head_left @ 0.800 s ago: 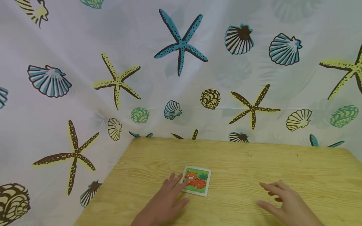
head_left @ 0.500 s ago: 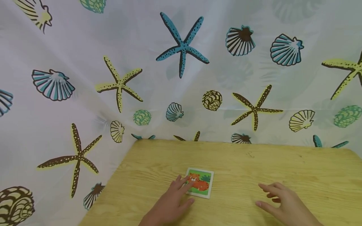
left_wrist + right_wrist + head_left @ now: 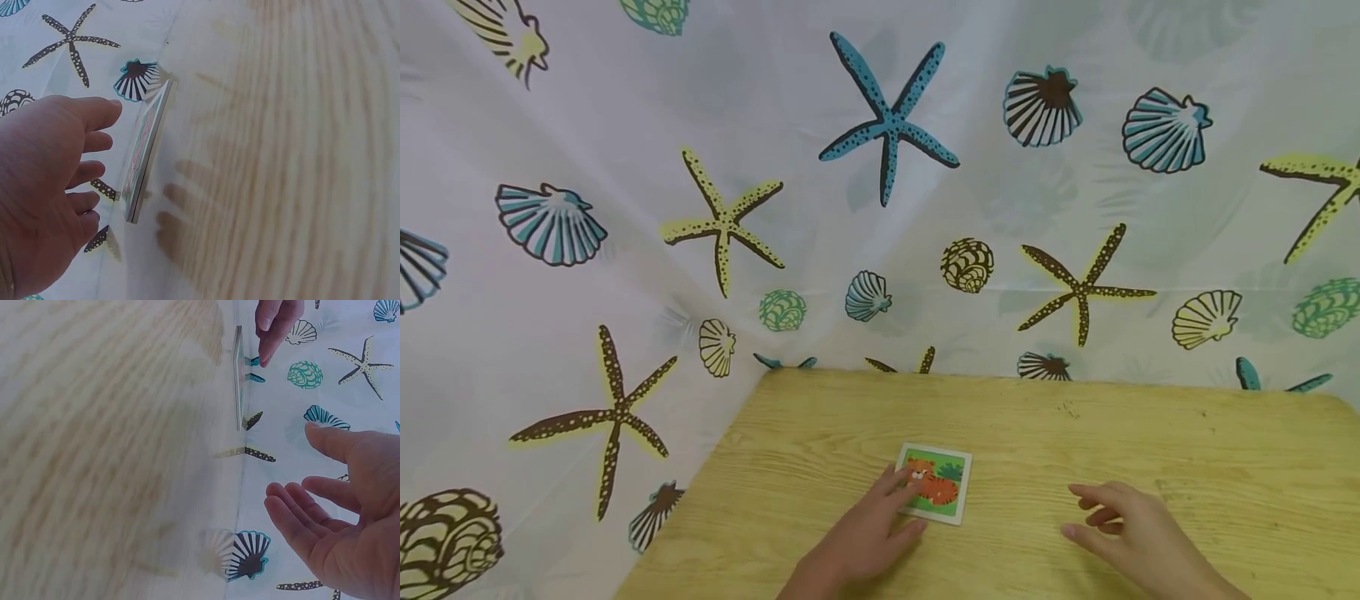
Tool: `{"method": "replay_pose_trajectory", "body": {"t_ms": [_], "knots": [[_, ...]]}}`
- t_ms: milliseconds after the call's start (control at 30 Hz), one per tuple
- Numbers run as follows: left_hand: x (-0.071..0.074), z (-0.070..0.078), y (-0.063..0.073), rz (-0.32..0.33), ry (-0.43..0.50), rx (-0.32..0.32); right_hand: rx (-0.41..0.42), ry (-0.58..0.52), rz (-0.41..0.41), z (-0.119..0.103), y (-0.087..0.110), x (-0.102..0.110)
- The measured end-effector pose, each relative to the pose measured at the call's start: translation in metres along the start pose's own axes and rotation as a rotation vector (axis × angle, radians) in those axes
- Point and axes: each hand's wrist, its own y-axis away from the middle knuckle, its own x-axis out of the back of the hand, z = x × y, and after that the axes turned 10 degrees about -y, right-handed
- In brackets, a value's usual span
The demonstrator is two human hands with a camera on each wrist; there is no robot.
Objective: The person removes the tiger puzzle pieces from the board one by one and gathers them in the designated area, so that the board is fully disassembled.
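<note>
A square picture card [image 3: 951, 487] lies flat on the wooden table, showing an orange striped tiger on a green ground inside a white border. From the side, in the left wrist view, the card [image 3: 147, 153] has a thick pale edge with a thin dark line along it. My left hand [image 3: 868, 529] hovers at the card's left side, fingertips overlapping its picture in the head view. A gap separates those fingers from the card in the left wrist view. To the right of the card, my right hand [image 3: 1138, 533] is held above the table, fingers loosely bent and holding nothing.
The light wood-grain table [image 3: 1037, 433] extends beyond the card to the back and right. A white curtain [image 3: 805, 233] printed with starfish and shells hangs along the table's back and left edges.
The left hand has shifted slightly right, further over the card. My right hand has come a little left, nearer to it. The whole head view has drifted slightly; the card stays in place.
</note>
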Motion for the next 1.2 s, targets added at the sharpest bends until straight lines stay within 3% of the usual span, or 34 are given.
{"method": "replay_pose_trajectory", "body": {"t_ms": [267, 967, 1200], "knots": [[0.0, 0.003, -0.008, 0.0, 0.01, -0.012, 0.059, -0.013, 0.015, -0.005, -0.009, -0.011], [-0.01, 0.007, -0.025, -0.035, 0.061, 0.002, 0.071, -0.076, 0.001, -0.015, -0.034, -0.033], [-0.014, 0.009, -0.029, -0.032, 0.06, -0.02, 0.051, -0.112, 0.007, -0.017, -0.043, -0.044]]}}
